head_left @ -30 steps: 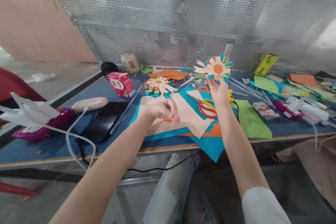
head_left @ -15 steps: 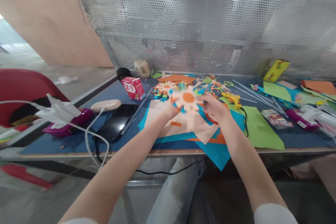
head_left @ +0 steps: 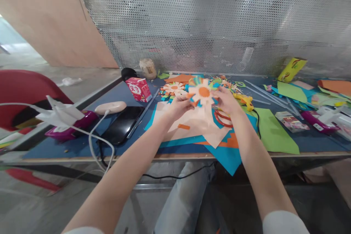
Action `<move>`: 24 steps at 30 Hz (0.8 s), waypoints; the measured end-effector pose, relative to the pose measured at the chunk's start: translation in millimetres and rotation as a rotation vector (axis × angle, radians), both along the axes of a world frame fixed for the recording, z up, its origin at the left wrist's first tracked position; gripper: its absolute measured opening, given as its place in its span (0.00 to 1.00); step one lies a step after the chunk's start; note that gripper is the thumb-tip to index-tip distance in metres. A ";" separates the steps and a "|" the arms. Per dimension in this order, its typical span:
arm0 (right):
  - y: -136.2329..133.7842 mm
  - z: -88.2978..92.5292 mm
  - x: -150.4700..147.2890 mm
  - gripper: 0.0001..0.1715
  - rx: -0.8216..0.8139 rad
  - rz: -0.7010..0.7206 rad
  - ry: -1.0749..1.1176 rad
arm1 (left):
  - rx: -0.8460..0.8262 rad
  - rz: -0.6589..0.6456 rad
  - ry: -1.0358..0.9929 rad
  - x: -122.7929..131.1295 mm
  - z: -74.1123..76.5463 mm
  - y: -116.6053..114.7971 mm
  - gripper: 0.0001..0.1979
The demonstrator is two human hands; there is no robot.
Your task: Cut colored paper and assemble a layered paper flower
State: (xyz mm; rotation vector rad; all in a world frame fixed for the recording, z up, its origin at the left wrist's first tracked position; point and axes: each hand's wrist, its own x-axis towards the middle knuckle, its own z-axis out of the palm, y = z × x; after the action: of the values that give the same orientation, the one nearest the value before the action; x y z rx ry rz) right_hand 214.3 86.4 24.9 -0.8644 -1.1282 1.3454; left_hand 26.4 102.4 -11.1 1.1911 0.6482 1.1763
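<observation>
A layered paper flower (head_left: 203, 92), pale with an orange centre and blue, orange and green petals behind, is held up above the table. My left hand (head_left: 181, 106) pinches its left edge, and my right hand (head_left: 224, 100) grips the right edge. Beyond my left hand lies a second paper flower (head_left: 174, 87) of the same kind. Below the hands are pale paper sheets (head_left: 171, 135) over blue paper (head_left: 225, 159), with a small orange strip (head_left: 183, 127) on top. Red-handled scissors (head_left: 221, 119) lie under my right hand, their blades hidden.
A yellow glue gun (head_left: 243, 100) and green paper (head_left: 276, 129) lie to the right, with clear glue sticks (head_left: 270, 97) beyond. On the left are a black phone (head_left: 122, 126), a white cable, a pink box (head_left: 139, 89) and a purple tissue pack (head_left: 68, 128). Paper scraps (head_left: 219, 82) litter the back.
Both hands and the flower have shifted slightly right and up. The flower shows more sharply, and more of the red scissor handles is visible beneath my right hand.
</observation>
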 end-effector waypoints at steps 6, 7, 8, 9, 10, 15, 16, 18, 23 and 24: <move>23.6 -5.7 29.5 0.11 0.066 -0.524 0.327 | -0.115 -0.092 -0.116 -2.1 9.7 -6.1 0.09; 24.6 -8.4 31.0 0.12 0.051 -0.505 0.288 | -0.119 -0.109 -0.110 -1.7 10.0 -7.4 0.09; 24.4 -11.1 30.6 0.12 0.034 -0.446 0.226 | -0.112 -0.124 -0.110 -1.2 10.3 -8.4 0.10; 23.3 -13.6 28.2 0.12 0.016 -0.361 0.154 | -0.097 -0.138 -0.118 -0.8 10.6 -9.2 0.11; 21.6 -15.9 24.1 0.12 -0.004 -0.271 0.090 | -0.078 -0.153 -0.133 -0.6 11.1 -9.7 0.13; 12.5 -23.5 -3.6 0.14 0.044 -0.006 -0.270 | 0.005 -0.104 -0.197 -4.2 16.6 -7.6 0.16; 11.4 -23.9 -7.0 0.13 0.111 0.012 -0.384 | 0.033 -0.044 -0.186 -5.5 17.6 -6.3 0.16; 9.5 -23.3 -10.1 0.10 0.272 0.001 -0.622 | 0.127 0.076 -0.138 -8.0 18.4 -3.5 0.16; 5.1 -18.0 -4.8 0.12 0.494 -0.153 -0.967 | 0.542 0.308 0.258 -12.8 15.0 0.8 0.18; 5.0 -17.8 -3.3 0.13 0.510 -0.159 -0.979 | 0.645 0.357 0.386 -14.0 15.5 1.1 0.18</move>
State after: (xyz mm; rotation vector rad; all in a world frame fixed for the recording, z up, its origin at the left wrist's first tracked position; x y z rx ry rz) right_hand 211.0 91.4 7.0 -1.2159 -1.9778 0.3972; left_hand 12.4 103.5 4.4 1.9361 0.8227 1.5333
